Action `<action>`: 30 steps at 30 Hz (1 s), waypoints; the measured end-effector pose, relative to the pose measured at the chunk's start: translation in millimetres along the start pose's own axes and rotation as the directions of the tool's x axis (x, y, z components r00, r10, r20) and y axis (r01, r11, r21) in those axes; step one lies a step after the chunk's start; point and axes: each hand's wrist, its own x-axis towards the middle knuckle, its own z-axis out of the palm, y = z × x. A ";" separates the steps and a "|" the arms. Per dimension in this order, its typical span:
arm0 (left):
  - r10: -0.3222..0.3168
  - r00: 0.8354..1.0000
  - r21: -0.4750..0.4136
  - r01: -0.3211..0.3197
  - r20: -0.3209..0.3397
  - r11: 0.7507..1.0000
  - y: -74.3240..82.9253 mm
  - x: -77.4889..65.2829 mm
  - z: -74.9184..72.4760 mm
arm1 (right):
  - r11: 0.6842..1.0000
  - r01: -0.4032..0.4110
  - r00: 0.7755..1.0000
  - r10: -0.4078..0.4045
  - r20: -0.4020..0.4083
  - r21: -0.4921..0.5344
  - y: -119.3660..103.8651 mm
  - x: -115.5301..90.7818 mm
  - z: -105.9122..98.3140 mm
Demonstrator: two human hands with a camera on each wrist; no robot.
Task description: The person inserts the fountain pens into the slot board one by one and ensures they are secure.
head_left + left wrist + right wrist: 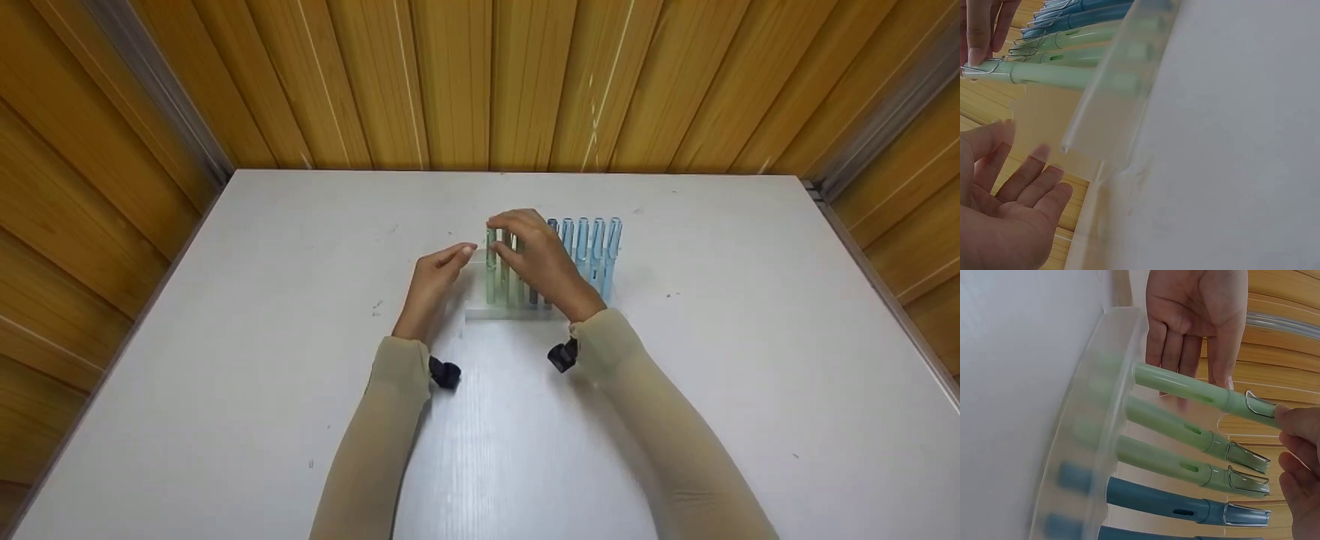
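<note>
Several pens stand side by side in a clear frosted pen rack (480, 313). My right hand (547, 259) pinches the cap end of the leftmost light green pen (1182, 387) between thumb and fingers. The lower end of this pen shows through the rack's front strip in the left wrist view. Two more light green pens and then dark blue pens (1157, 499) follow beside it, all with wire clips. My left hand (1016, 208) is beside the rack's left end, fingers loosely bent, with nothing in it.
Light blue pens (598, 240) occupy the right part of the rack. It stands on a white table (262, 337), before a wood-panelled wall (450, 82). A small black wrist camera (446, 373) is strapped to the left wrist, another (562, 356) to the right.
</note>
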 end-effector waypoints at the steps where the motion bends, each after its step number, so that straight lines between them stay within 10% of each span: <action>1: 0.001 1.000 -0.003 -0.001 0.000 1.000 0.0 0.1 0.2 | 1.000 0.003 1.000 -0.003 0.003 -0.006 0.8 0.4 -0.2; 30: -0.045 0.999 -0.028 0.045 -0.004 0.999 0.8 1.2 0.9 | 0.978 0.001 0.998 -0.014 -0.060 -0.209 11.3 8.0 9.5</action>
